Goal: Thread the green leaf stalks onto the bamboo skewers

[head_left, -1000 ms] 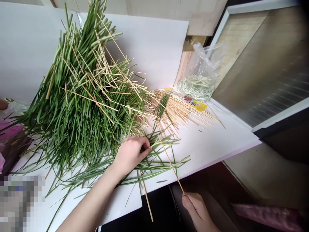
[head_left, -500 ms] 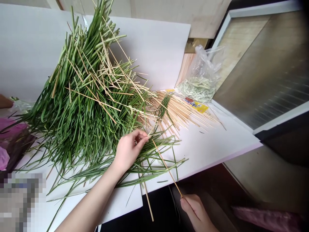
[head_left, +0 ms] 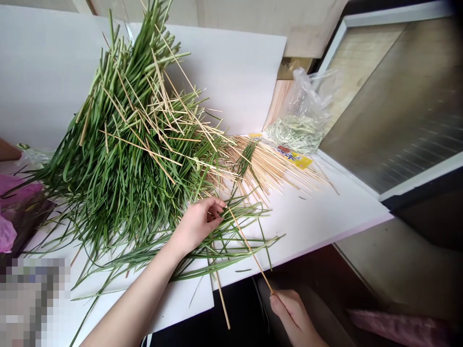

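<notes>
plainly, the right hand grips a bamboo skewer that slants up to the fingertips of the left hand. the left is loosely curled, its thumb apart from the fingers; whether it pinches anything, i cannot tell. chive-like greens lie beneath it and heap up to its left. beyond it on the right, past piled skewers, a clear plastic bag holds pale green shreds.

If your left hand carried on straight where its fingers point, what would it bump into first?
Probably the tip of the stick held in the right hand; the left hand may already touch it, as depth is unclear. Green stalks lie just beyond.
</notes>
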`<state>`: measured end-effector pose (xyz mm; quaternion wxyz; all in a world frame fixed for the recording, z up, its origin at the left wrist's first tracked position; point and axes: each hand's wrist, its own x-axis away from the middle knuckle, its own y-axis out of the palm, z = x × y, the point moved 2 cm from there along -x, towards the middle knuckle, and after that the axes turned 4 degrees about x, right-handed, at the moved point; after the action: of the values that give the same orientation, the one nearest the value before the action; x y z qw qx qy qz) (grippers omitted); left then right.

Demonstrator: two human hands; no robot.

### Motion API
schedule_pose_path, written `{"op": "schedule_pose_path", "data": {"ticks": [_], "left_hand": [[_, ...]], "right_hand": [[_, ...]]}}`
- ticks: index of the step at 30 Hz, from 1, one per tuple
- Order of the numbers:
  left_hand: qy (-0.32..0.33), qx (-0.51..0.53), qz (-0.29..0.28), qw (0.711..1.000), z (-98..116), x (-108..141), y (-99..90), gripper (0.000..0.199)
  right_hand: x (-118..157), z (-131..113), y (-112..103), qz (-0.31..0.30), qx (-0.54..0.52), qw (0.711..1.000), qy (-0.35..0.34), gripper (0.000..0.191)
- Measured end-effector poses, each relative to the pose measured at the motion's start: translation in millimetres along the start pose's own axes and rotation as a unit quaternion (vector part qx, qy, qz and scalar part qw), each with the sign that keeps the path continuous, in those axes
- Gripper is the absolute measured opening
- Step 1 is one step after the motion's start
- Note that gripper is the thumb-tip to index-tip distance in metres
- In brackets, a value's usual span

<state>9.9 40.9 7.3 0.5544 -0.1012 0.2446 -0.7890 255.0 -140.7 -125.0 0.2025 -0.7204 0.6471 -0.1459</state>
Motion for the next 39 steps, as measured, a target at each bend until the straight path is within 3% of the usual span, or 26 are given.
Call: {"op": "schedule_pose_path", "data": {"ticks": [5,9,12,15,19,25,39], "left_hand": [[0.032,-0.174,-0.011,0.984,5,1,3.3,0.012],[0.043,-0.238,0.000,0.970,9,2,4.5,0.004],[0.023,-0.215,0.023,0.976,11,3,2.1,0.004],[0.004,-0.128,0.047,0.991,12,4,-0.9,0.009],[0.017,-0.053,0.062,0.997,12,4,-2.0,0.019],[0.030,-0.028,0.065,0.997,12,4,0.0,0.019],[0.052,-0.034,0.048,0.997,15,5,1.6,0.017]], "right_hand": [[-1,1,0,-0.009,-0.004,1.000,0.009,0.057],[0,12,1,0.005,0.002,1.000,-0.016,0.057],[0,16,1,0.013,0.011,1.000,-0.026,0.057],[-1,12,1,0.013,0.015,1.000,-0.019,0.058],[-3,3,1,-0.013,0.002,1.000,-0.013,0.059],[-1,7,1,-0.017,-0.009,1.000,0.008,0.056],[-3,7,3,-0.042,-0.036,0.998,-0.021,0.047]]}}
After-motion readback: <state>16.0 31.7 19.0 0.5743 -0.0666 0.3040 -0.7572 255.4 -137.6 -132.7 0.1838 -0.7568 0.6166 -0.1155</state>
